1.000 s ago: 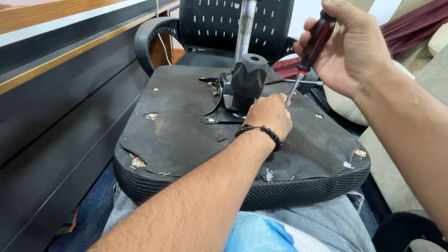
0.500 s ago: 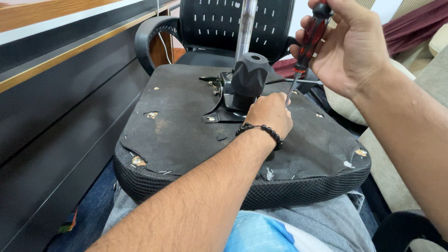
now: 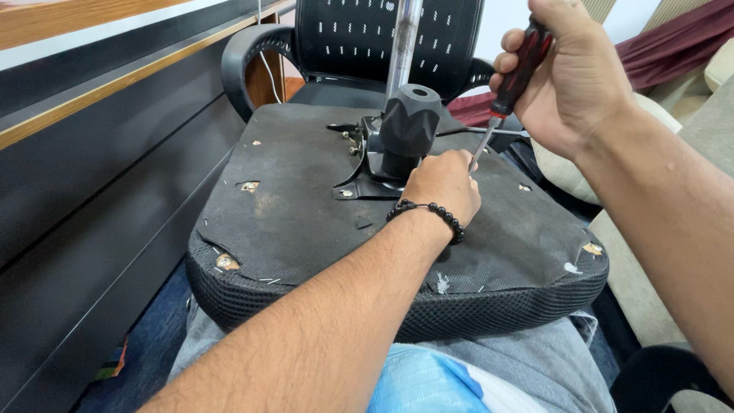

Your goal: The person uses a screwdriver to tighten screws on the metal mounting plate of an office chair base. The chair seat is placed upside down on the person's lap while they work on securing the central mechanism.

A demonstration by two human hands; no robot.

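Observation:
An upturned black office chair seat (image 3: 298, 214) rests on my lap, its dusty underside facing up. A black metal mechanism plate (image 3: 375, 164) with a black plastic collar (image 3: 409, 118) and a chrome gas cylinder (image 3: 403, 38) stands at its middle. My left hand (image 3: 442, 183), with a dark bead bracelet on the wrist, rests beside the plate with fingers curled around the screwdriver tip. My right hand (image 3: 569, 76) grips a screwdriver (image 3: 511, 80) with a red and black handle, its shaft slanting down toward my left fingers.
A black mesh office chair (image 3: 382, 46) stands behind the seat. A dark cabinet front with a wooden edge (image 3: 92, 145) runs along the left. Beige cushions (image 3: 688, 130) and maroon cloth (image 3: 673, 46) lie at the right.
My right hand with the screwdriver has shifted slightly up and turned a little. My left hand and the seat have stayed in place.

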